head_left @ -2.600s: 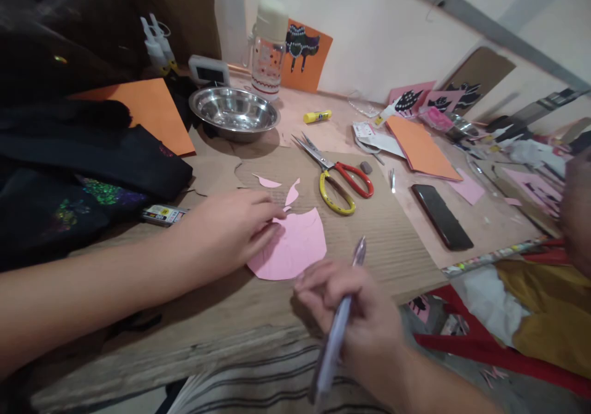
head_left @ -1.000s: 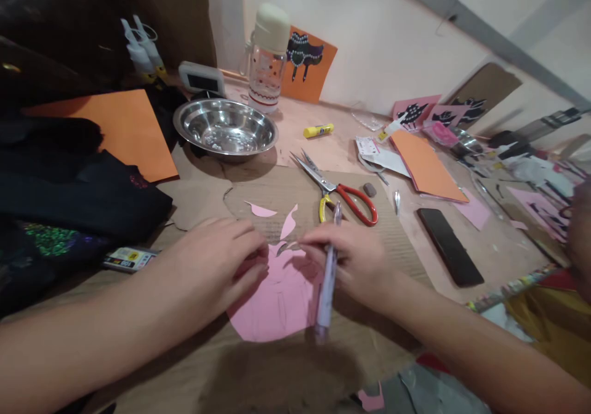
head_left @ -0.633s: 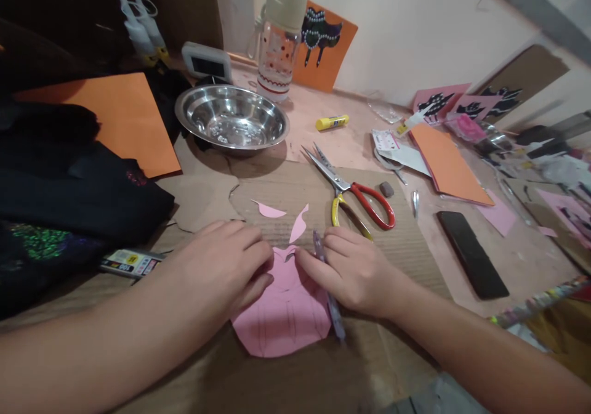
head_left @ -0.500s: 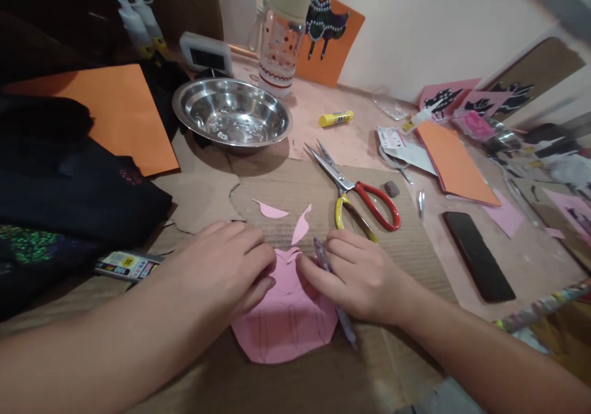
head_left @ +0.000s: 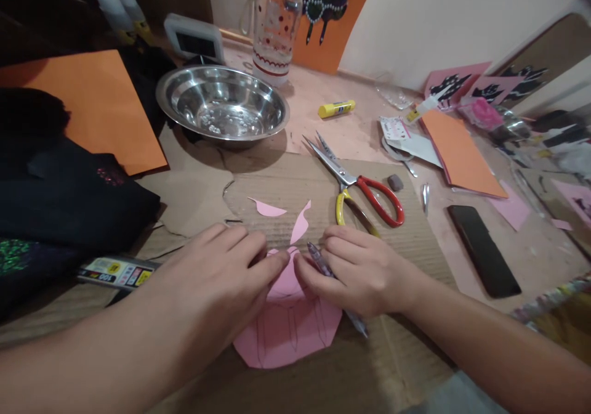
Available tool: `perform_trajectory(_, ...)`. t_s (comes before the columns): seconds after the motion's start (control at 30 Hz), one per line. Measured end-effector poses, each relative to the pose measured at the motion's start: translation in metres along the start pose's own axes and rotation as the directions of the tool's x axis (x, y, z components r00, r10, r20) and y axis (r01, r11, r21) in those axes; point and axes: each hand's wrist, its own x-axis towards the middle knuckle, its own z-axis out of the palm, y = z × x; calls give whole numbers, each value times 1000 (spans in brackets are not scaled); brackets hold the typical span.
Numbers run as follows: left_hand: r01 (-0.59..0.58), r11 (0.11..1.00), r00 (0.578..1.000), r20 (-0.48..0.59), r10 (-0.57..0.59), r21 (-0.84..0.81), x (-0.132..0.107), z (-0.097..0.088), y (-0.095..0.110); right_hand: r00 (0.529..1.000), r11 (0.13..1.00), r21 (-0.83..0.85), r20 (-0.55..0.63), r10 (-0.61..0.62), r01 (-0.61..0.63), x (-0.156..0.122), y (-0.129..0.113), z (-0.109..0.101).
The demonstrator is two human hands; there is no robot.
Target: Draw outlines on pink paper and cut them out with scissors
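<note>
A pink paper piece [head_left: 293,334] with pencil-like lines drawn on it lies between my hands on the cardboard [head_left: 406,352]. My left hand [head_left: 226,272] has thumb and fingers closed at the paper's upper left edge. My right hand [head_left: 364,272] keeps a pen [head_left: 357,326] tucked within its curled fingers, while its index finger and thumb touch the paper's top right. Small cut shapes, a pink half-leaf [head_left: 269,209] and a curved pink strip [head_left: 301,224], lie just beyond. Scissors [head_left: 342,177] with one yellow and one red handle rest past my right hand.
A steel bowl [head_left: 170,93] holding small clear bits stands at the back, by a bottle [head_left: 273,38]. A glue stick [head_left: 337,108], an eraser [head_left: 395,183] and a phone [head_left: 484,251] lie to the right. Black cloth [head_left: 92,198] and a lead case [head_left: 115,271] sit left.
My left thumb and fingers have shifted right over the top of the pink paper, closer to my right fingers. The pen tilts slightly differently, and the camera view has shifted a little.
</note>
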Motion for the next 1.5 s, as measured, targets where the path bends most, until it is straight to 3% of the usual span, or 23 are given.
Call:
perform_trajectory(0.1,-22,997,999,37,19,68,0,1,1,1000,1000,-7,-4,-21,21,1,1,-1)
perform_trajectory(0.4,-11,998,1000,7,10,65,3,0,2,998,997,70,-42,44,-41,3,2,0)
perform_trajectory(0.5,9,998,999,48,-12,60,3,2,4,993,997,70,-111,49,-41,-1,1,-6)
perform_trajectory(0.57,37,999,997,61,-39,28,3,3,5,974,986,120,-180,136,-116,-2,5,-14)
perform_trajectory(0.67,18,999,999,27,-19,30,5,0,7,930,958,144,-244,276,-247,9,26,-26)
perform_trajectory(0.83,94,992,995,14,-95,84,5,-4,12,921,965,-45,-313,231,-257,51,84,-19)
perform_trajectory(0.97,74,991,996,32,-78,109,6,3,8,917,913,-105,-117,381,-393,81,121,7)
perform_trajectory(1.17,34,989,998,49,-41,143,9,11,0,926,929,-93,91,366,-358,124,154,28)
perform_trajectory(1.33,20,985,997,68,-31,170,11,13,-2,913,951,-53,267,308,-305,144,162,32)
perform_trajectory(1.5,2,985,997,70,-14,173,13,9,-3,891,938,-49,298,342,-343,145,157,16)
